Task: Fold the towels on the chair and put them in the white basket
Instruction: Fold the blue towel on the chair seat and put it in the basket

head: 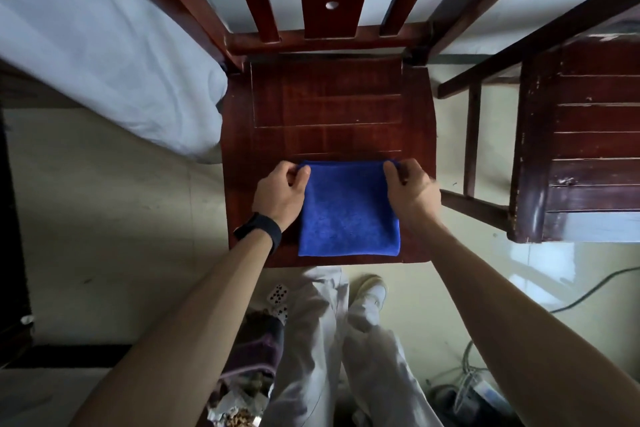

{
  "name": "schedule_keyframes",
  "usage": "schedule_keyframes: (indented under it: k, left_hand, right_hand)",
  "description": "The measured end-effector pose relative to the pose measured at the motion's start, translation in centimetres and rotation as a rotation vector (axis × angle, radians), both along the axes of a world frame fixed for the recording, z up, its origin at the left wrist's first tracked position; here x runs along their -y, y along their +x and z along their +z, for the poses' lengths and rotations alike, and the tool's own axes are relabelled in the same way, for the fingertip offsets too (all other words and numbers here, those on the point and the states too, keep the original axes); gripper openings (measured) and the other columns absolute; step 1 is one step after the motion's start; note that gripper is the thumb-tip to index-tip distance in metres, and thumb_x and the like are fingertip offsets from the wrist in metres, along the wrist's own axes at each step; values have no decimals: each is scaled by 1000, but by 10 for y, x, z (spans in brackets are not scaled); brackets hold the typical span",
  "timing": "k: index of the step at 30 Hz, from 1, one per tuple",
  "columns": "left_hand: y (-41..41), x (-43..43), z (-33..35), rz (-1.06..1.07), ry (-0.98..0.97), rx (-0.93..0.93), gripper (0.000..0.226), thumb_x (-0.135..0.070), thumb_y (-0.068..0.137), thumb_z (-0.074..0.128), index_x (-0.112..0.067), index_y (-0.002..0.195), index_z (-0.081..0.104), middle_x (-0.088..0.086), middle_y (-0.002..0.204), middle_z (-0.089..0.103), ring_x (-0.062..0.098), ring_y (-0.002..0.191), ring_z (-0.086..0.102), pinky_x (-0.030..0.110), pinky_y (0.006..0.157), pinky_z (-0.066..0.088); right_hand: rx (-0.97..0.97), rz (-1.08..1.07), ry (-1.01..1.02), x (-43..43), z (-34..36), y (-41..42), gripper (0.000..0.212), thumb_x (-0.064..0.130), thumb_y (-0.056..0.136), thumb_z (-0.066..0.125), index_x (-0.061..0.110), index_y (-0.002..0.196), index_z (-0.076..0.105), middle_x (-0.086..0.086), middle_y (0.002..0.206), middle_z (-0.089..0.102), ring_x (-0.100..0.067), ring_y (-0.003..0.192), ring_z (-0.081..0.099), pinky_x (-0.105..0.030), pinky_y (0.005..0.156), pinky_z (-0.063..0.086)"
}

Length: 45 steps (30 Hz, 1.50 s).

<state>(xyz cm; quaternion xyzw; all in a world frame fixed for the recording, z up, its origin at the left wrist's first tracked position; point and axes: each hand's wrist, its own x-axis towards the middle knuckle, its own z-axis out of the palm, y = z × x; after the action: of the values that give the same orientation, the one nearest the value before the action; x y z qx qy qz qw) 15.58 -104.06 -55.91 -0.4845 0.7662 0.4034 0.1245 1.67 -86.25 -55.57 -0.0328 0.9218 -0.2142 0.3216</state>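
- Right now you are mid-fold: the blue towel (pixel 348 215) lies flat on the chair seat (pixel 329 107), down at the seat's 6 o'clock edge, already reduced to a neat near-square.
- Your left hand (pixel 282 189) pinches the towel's far corner at about 11 o'clock, thumb and curled fingers closed on the cloth.
- Your right hand (pixel 410 191) pinches the opposite far corner at about 1 o'clock in the same way.
- Both grips sit on the far edge, so I judge you are either squaring off a fold just laid or starting the next one; I cannot tell which.
- If another fold is wanted, lift both corners together and bring them level toward 6 o'clock, so the edges meet without skewing.
- If it is small enough, gather the stack from beneath so that the layers do not slide apart.
- The white basket is not in view, so find it before you carry anything.
- A white bedsheet (pixel 104 45) hangs at the chair's 9 o'clock and a second wooden chair (pixel 588 149) stands at 3 o'clock.
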Motion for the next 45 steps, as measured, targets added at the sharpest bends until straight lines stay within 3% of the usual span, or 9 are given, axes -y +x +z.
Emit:
schedule_keyframes:
  k: [7,11,16,23,29,33,36,40,45]
  left_hand:
    - [-4,0,-5,-54,-97,-47,31,-54,95,48,-25,99,57,-6,72,65,17,63,63,38,55,54]
    - [-4,-5,-3,-106,-196,-26,35,-51,94,51,-20,111,52,3,93,66,27,79,65,40,58,53]
    - [20,-41,-1,-532,-568,-252,56,-43,93,54,-11,139,52,14,141,51,33,127,50,49,99,41]
    - [42,-58,-36,-794,-473,-79,69,-58,94,41,-37,155,16,-3,165,8,20,152,3,56,118,-2]
    - [43,-57,-30,-481,-425,52,74,-58,94,38,-31,157,9,6,165,-4,31,152,-1,59,117,-1]
    - [45,-43,-7,-360,-404,-120,76,-39,91,59,-16,155,24,16,155,29,31,140,34,48,111,34]
    - [35,-46,13,19,-101,-145,74,-25,85,72,-20,147,32,6,133,49,20,115,54,33,93,49]
    - [16,-41,16,381,171,39,48,-21,85,74,-15,125,50,-2,107,61,22,103,63,32,86,51]
    - [2,-29,11,372,285,179,12,-17,84,71,-12,95,73,5,94,71,29,99,67,40,91,53]
  right_hand:
    - [-62,-30,48,6,0,7,29,40,99,44,15,105,57,-10,96,68,-32,88,58,-34,73,39]
    - [-124,-65,22,4,2,14,34,48,99,45,16,109,50,-9,107,60,-34,98,57,-37,77,41]
    - [-540,308,9,-12,-1,61,43,33,98,52,9,133,54,-18,134,53,-37,116,51,-46,93,41]
    - [-385,582,82,-26,-35,78,64,47,100,37,27,159,18,4,166,13,-13,153,8,-58,121,11]
    - [-320,66,144,-29,-32,77,72,55,99,36,16,158,20,-11,165,16,-27,152,15,-54,122,15]
    - [-317,-53,41,-46,-10,62,54,45,96,50,16,141,49,-9,141,48,-30,127,43,-46,105,37]
    - [-56,-223,-83,-45,4,58,52,40,90,63,19,135,50,-3,126,58,-22,113,56,-40,96,48]
    - [271,-434,-82,-29,14,45,55,37,85,73,20,132,51,6,107,62,-16,97,58,-29,83,45]
    - [449,-389,-68,-25,9,29,35,39,82,71,23,114,66,1,102,67,-23,97,63,-35,78,52]
